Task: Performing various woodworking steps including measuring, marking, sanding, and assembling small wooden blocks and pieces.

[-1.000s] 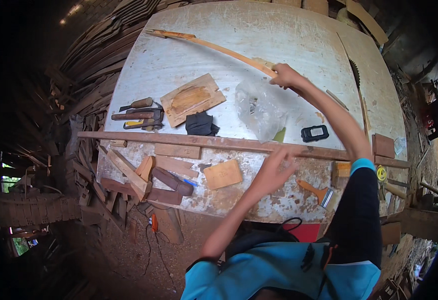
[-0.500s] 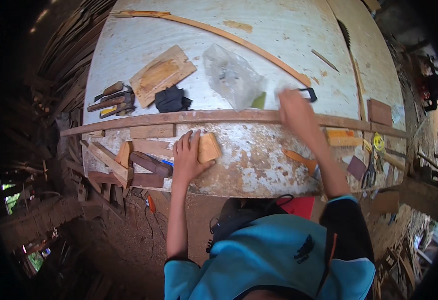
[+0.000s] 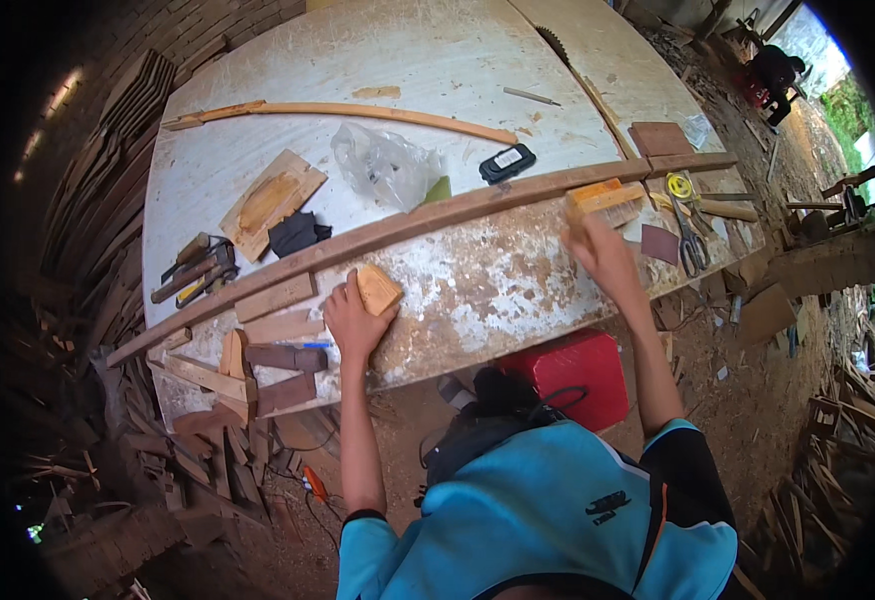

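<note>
My left hand (image 3: 352, 322) is closed around a small light-wood block (image 3: 381, 289), resting on the bench's worn near strip. My right hand (image 3: 601, 255) hovers over the right part of that strip, its fingers curled and blurred. A brownish shape at its fingertips is too smeared to name. Just beyond these fingers lies a wooden block with an orange-yellow top (image 3: 606, 197). A long brown wooden strip (image 3: 438, 216) runs across the bench beyond both hands. Past it are a black oblong device (image 3: 508, 163) with a pale label and a clear plastic bag (image 3: 378, 165).
Wood offcuts (image 3: 220, 382) and hammers (image 3: 196, 272) crowd the left. To the right sit scissors (image 3: 693, 250), a yellow tape roll (image 3: 679, 185) and brown sandpaper (image 3: 659, 243). A red stool (image 3: 578, 380) stands by the near edge. Another person (image 3: 776, 80) is far off at upper right.
My right hand has left the black device and come back toward me. The orange-handled brush by my right forearm no longer shows there. The view has turned; my left hand keeps the block.
</note>
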Demonstrator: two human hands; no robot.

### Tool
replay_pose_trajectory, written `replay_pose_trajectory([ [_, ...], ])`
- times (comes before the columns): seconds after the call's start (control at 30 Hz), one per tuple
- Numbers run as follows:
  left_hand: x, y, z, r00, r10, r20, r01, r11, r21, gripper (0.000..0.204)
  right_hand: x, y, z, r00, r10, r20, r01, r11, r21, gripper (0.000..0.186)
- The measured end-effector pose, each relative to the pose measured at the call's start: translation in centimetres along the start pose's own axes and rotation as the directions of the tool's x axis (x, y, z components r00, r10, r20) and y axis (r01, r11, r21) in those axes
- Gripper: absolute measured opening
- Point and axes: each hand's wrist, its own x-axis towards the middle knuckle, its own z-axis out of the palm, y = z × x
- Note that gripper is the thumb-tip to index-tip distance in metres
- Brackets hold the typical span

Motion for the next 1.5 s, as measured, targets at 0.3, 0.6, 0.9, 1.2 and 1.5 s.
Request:
replay_pose_trajectory([
  [0.3,-0.5,0.4,-0.1,1.0,-0.006,-0.028,0.005,1.0,-0.022,0.089,1.2,6.6,9.4,0.9,0.034,-0.434,0.108,0.948,0.298,0.021],
  [0.6,-1.9,0.9,-2.8,0.984,-0.173,-0.044,0.112,0.791,-0.602,0.083,3.9,3.4,9.5,0.854,0.204,-0.478,0.07,0.867,0.493,0.021],
  [0.9,-13.3,-2.7,-9.5,0.86,-0.51,0.015,0.174,0.265,-0.949,0.091,4.7,1.0,10.2,0.973,0.124,-0.196,0.046,0.725,0.687,0.022],
  [1.2,-20.3,-3.4,-9.5,0.724,-0.682,0.108,0.158,0.012,-0.987,0.089,1.4,-1.9,12.4,0.996,-0.063,0.065,-0.003,0.697,0.717,0.018],
  [1.5,-23.0,-3.9,-11.3,0.703,-0.705,0.094,0.133,0.001,-0.991,0.089,-3.1,-2.6,11.8,0.988,-0.108,0.108,0.026,0.812,0.582,0.025],
])
